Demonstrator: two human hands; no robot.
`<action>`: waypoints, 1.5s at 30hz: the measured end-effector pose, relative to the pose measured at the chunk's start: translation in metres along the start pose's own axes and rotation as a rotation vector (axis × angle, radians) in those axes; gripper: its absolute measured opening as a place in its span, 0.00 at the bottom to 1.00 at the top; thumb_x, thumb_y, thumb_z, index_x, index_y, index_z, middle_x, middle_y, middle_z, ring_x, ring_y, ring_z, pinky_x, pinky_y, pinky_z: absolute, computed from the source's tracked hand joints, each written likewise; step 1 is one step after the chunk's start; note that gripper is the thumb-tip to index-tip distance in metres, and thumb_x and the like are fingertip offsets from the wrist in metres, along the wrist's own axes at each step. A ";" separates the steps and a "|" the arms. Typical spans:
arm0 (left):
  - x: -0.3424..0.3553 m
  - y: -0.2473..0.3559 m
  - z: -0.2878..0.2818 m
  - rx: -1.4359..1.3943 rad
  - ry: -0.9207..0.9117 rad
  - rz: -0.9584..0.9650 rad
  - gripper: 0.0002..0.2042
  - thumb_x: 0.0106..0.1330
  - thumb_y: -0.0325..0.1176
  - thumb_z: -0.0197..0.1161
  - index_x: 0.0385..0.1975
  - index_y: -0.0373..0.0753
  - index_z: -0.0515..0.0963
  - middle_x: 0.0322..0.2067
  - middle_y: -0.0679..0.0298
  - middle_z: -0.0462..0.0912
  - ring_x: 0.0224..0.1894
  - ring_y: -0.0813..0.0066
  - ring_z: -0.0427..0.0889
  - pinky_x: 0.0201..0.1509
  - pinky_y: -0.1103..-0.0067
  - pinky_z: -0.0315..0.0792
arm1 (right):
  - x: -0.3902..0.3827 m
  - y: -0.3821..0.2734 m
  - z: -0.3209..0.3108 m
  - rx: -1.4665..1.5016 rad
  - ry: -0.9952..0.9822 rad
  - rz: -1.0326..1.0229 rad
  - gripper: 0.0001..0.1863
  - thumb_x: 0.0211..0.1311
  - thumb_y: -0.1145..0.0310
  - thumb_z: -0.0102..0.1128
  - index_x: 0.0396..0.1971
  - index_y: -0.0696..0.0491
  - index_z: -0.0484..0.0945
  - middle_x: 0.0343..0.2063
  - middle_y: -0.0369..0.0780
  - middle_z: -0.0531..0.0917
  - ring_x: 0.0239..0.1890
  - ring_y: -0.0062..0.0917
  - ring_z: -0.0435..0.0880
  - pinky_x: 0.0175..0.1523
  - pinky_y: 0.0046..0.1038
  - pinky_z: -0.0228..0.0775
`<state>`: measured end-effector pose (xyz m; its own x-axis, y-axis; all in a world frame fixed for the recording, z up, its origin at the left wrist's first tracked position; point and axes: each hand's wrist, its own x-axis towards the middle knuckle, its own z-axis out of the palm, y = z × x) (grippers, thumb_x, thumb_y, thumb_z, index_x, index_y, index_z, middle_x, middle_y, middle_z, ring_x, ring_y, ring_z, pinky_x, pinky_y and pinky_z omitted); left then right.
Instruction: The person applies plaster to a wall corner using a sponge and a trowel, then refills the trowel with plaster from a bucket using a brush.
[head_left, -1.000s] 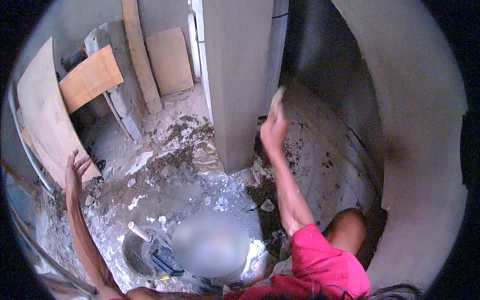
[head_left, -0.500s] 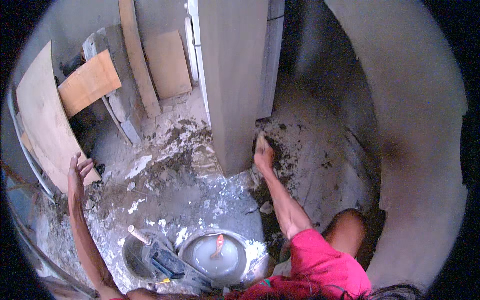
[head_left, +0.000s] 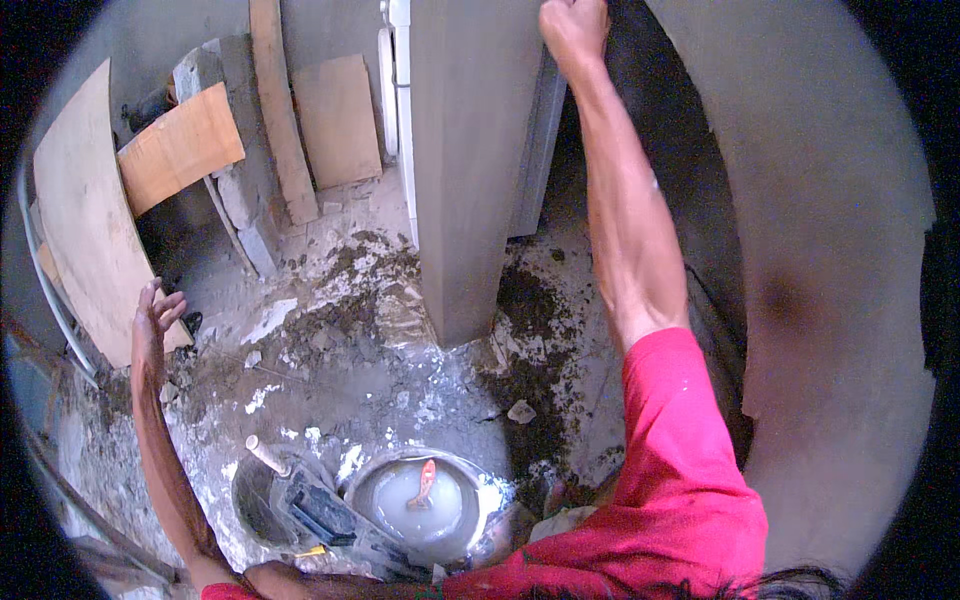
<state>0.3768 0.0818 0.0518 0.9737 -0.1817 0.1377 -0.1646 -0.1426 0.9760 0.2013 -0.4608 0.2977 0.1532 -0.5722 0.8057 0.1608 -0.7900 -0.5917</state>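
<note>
My right hand (head_left: 574, 30) is raised at the upper edge of a grey column (head_left: 460, 170), fingers closed on something I cannot make out, hidden by the hand. My left hand (head_left: 155, 315) hangs open, fingers loosely spread, before a pale plywood sheet (head_left: 80, 190). Low in front of me is a round basin (head_left: 365, 500) of pale liquid with an orange-handled brush (head_left: 426, 478) in it. To its left stand a dark bucket (head_left: 250, 505) and a tool with a white round handle (head_left: 268, 455), over dark trowel-like tools (head_left: 318, 510).
Wooden boards (head_left: 335, 125) and a rough concrete block (head_left: 240, 210) lean at the back left. A curved-looking grey wall (head_left: 830, 250) runs along the right. The floor (head_left: 330, 390) has rubble and plaster splashes. A thin pipe (head_left: 40, 280) lies along the left.
My right hand dipped beside the column's lower part, then rose to the top of the picture, the arm now stretched upward. My left hand has shifted slightly and stays open.
</note>
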 end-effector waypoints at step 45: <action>0.002 -0.023 -0.041 0.052 -0.064 -0.049 0.33 0.70 0.57 0.41 0.67 0.39 0.53 0.53 0.50 0.75 0.58 0.62 0.73 0.68 0.63 0.49 | -0.406 0.279 0.019 -0.115 -0.270 -0.110 0.37 0.46 0.91 0.39 0.62 0.57 0.64 0.62 0.50 0.67 0.65 0.40 0.65 0.69 0.34 0.56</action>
<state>0.3892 0.1245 0.0366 0.9690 -0.2346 0.0773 -0.1265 -0.2025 0.9711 0.2026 -0.4446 -0.1956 0.3970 -0.4144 0.8189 0.0821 -0.8726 -0.4814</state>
